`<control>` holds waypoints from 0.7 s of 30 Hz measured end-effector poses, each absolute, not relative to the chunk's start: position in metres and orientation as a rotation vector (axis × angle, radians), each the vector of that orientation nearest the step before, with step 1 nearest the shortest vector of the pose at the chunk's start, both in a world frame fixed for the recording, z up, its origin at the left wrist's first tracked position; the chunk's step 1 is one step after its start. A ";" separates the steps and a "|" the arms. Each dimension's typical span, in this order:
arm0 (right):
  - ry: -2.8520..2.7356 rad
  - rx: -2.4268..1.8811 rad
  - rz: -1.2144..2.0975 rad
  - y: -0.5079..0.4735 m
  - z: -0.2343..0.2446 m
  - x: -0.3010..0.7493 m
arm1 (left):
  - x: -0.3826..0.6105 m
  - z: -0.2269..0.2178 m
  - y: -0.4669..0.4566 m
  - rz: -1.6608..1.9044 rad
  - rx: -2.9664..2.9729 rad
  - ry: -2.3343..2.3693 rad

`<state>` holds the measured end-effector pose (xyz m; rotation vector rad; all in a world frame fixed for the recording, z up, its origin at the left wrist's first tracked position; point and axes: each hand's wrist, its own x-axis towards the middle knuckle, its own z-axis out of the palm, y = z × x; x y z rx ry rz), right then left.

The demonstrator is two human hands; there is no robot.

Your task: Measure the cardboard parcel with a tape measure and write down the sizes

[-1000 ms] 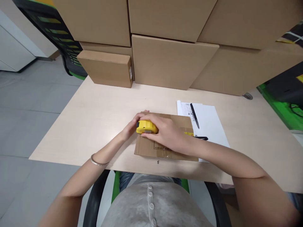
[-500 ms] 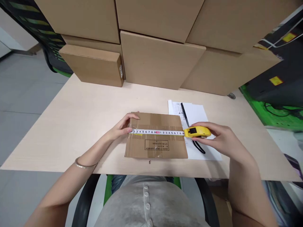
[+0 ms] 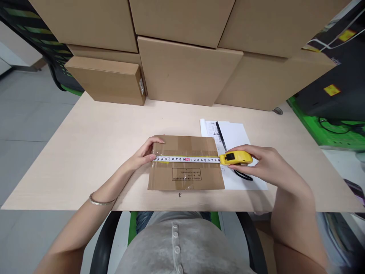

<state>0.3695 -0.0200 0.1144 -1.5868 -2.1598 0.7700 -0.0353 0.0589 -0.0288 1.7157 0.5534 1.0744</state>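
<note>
A flat cardboard box (image 3: 186,146) with clear tape and a printed label frame lies in front of me on the table. The blade of a yellow tape measure (image 3: 239,157) stretches from left to right across its top. At the box's left edge, my left hand (image 3: 145,153) is closed, its thumb pressing the blade's end and its fingers at the box's edge. My right hand (image 3: 261,161) grips the yellow case just beyond the right edge, thumb and fingers on opposite sides. The case's black wrist strap (image 3: 243,176) hangs onto white paper.
Large cardboard boxes (image 3: 188,72) stand stacked along the table's (image 3: 85,152) back, with a smaller box (image 3: 114,83) at left. White paper sheets (image 3: 235,133) with a black pen (image 3: 221,135) lie right of the measured box. Dark equipment (image 3: 319,95) sits on a green surface at right.
The view has shifted slightly. Both hands keep their hold, with the blade still across the box. The wrist strap has swung a little to the right.
</note>
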 end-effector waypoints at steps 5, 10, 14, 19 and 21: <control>-2.332 -1.379 0.865 -0.004 0.127 0.310 | -0.036 -0.033 0.058 1.060 1.673 0.569; -2.528 -1.117 0.793 0.010 0.119 0.233 | -0.034 -0.032 0.054 1.052 1.535 0.657; -2.563 -0.989 0.790 0.010 0.119 0.205 | -0.023 -0.021 0.048 1.066 1.352 0.688; -2.094 -1.267 0.988 0.007 0.120 0.241 | -0.014 -0.017 0.036 1.150 1.128 1.015; -1.739 -1.402 1.057 0.009 0.118 0.272 | -0.014 -0.016 0.030 1.104 1.074 1.184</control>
